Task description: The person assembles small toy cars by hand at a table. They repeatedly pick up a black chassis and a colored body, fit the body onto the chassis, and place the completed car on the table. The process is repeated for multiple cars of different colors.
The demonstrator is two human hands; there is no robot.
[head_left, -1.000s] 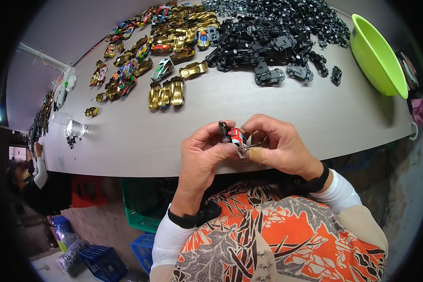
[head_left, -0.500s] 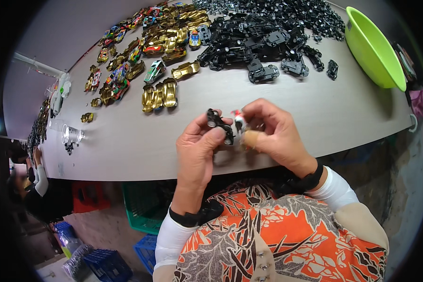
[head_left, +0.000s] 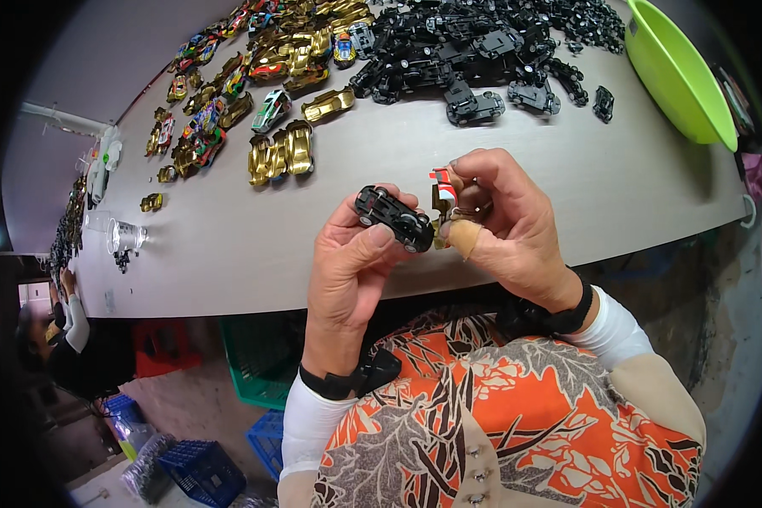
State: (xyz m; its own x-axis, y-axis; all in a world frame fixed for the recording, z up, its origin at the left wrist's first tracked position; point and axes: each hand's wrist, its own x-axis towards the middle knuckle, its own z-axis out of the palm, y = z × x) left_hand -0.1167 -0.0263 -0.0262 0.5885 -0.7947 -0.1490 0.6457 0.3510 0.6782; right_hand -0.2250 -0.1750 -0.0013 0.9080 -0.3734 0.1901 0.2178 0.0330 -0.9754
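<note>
Between its thumb and fingers, my left hand (head_left: 351,250) grips a black toy car chassis (head_left: 394,219), its wheels and flat side showing. Close on its right, my right hand (head_left: 508,224) pinches a red, white and gold toy car body (head_left: 444,193), turned on edge. A tan wrap covers that thumb. Chassis and body nearly meet; whether they touch I cannot tell. Beyond my hands lie a few gold car bodies side by side (head_left: 281,154), a white and green car body (head_left: 271,111) and a single gold one (head_left: 328,105).
A big heap of black chassis (head_left: 449,63) fills the far middle; coloured and gold bodies (head_left: 207,127) lie left of it. A lime-green basin (head_left: 681,85) leans at the far right. A clear cup (head_left: 127,238) stands at left. Another person (head_left: 76,339) sits beyond it.
The chassis has turned so more of its flat side shows. My right hand has raised the car body and turned it on edge beside the chassis. The view has shifted slightly.
</note>
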